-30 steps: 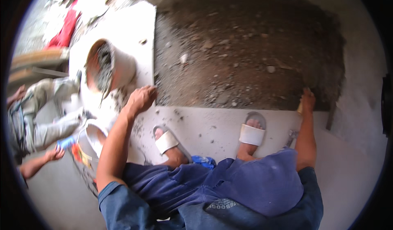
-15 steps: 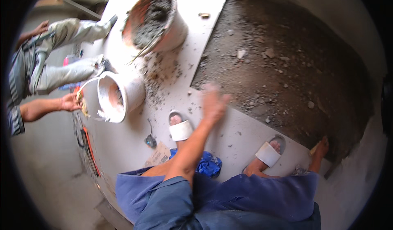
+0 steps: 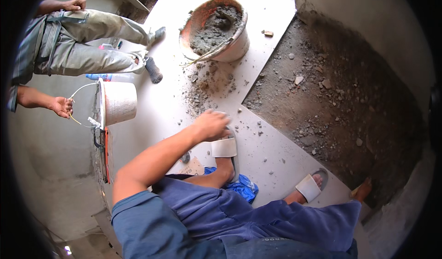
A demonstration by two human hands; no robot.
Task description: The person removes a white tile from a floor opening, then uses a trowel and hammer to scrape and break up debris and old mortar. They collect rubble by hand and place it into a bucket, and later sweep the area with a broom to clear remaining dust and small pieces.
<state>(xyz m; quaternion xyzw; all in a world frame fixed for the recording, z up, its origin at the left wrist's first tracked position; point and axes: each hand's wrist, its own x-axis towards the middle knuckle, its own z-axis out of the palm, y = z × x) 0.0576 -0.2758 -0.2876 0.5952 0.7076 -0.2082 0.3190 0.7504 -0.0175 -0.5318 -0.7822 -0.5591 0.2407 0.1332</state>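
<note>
My left hand (image 3: 212, 125) is above my left sandal (image 3: 224, 147), its blurred fingers apart, with nothing visible in it. Down at the right, beyond my right knee, my right hand (image 3: 363, 190) is low by the dirt's edge. Its fingers look closed beside a pale yellowish piece (image 3: 354, 192), mostly hidden, whose kind I cannot make out. Ahead on the pale tiles stands a bucket (image 3: 237, 51) of wet grey mortar (image 3: 216, 31). At the left, a co-worker's hand (image 3: 62, 106) holds a tipped white bucket (image 3: 120, 102) by its wire handle.
Bare, rubble-strewn dirt (image 3: 317, 98) borders the pale tiles (image 3: 258, 153) on the right, against a wall. Mortar crumbs (image 3: 207, 86) are scattered below the mortar bucket. A blue plastic bag (image 3: 244, 188) and a cardboard piece (image 3: 192, 167) lie by my feet. The co-worker's legs (image 3: 99, 63) are at the far left.
My left hand has drawn back to the left, from beside the dirt's edge to over my left sandal. The co-worker's white bucket has swung left and turned side-on. My view has shifted.
</note>
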